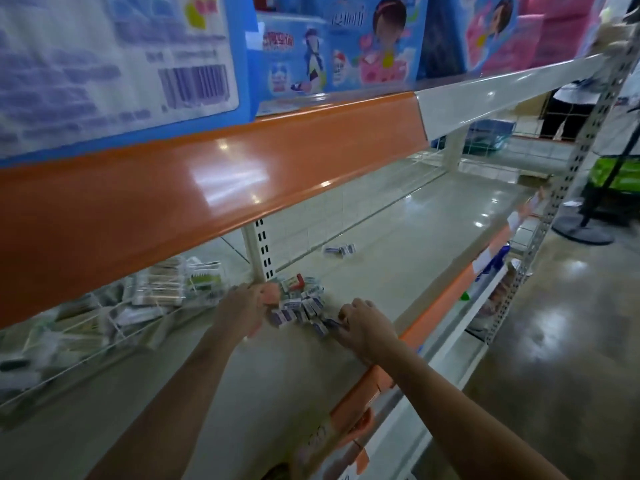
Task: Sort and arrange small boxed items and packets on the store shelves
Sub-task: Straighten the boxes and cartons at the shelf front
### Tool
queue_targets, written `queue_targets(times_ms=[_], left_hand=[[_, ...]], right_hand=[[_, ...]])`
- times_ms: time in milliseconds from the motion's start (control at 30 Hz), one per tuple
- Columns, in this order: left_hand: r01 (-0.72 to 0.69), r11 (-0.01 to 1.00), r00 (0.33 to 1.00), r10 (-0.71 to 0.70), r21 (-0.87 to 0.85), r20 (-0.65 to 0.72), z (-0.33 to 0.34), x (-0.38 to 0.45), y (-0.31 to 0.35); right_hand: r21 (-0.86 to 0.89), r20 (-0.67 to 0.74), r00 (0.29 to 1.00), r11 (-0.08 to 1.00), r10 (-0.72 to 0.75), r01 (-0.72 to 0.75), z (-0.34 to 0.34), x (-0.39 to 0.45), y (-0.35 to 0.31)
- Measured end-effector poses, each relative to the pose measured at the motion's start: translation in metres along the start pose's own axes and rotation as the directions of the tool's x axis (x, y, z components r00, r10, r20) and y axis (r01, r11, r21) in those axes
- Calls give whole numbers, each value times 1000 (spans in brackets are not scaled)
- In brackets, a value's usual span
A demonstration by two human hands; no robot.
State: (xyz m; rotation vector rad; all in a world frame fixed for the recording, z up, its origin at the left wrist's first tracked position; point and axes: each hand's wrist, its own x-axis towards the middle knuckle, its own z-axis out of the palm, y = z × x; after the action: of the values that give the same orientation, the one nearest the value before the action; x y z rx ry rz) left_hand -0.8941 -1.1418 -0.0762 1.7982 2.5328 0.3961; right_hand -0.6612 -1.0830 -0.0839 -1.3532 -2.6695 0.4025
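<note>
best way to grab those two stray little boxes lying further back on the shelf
Judging by their pose, take the stray boxes across their short sides, from above: they lie flat and apart from the pile, with bare shelf all round.

Above my reach, large blue packs (332, 50) printed with cartoon girl figures stand on the upper shelf; a barcode label (194, 83) faces me at upper left. Pink packs (561, 26) sit at far right of that level. Glossy floor (554, 341) to my right shows light reflections. A round black stand base (583, 230) rests on it. A green item (616, 174) lies beyond, blurred. A person (571, 105) in dark trousers stands in the background.
</note>
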Motion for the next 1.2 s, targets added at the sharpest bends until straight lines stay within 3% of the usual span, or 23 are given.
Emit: queue_targets(times_ms=[433,600,900,1067,1200], left_hand=[[135,988,990,-136,-72,-22,0,-7,20],[184,965,961,-216,-188,-171,-8,-18,29],[-133,943,937,20,-304,-348,-35,-33,123],[-143,832,967,2,-536,-255,-41,-39,162],[-55,677,997,-7,-734,-82,-36,-36,177]], right_hand=[[180,-93,969,953,-229,243,-20,20,52],[278,-168,948,910,-271,309,-37,17,76],[555,-337,919,745,-204,370,-76,-8,106],[648,-344,925,672,-161,358,-92,-27,122],[724,-314,941,609,-126,323,-99,-35,130]])
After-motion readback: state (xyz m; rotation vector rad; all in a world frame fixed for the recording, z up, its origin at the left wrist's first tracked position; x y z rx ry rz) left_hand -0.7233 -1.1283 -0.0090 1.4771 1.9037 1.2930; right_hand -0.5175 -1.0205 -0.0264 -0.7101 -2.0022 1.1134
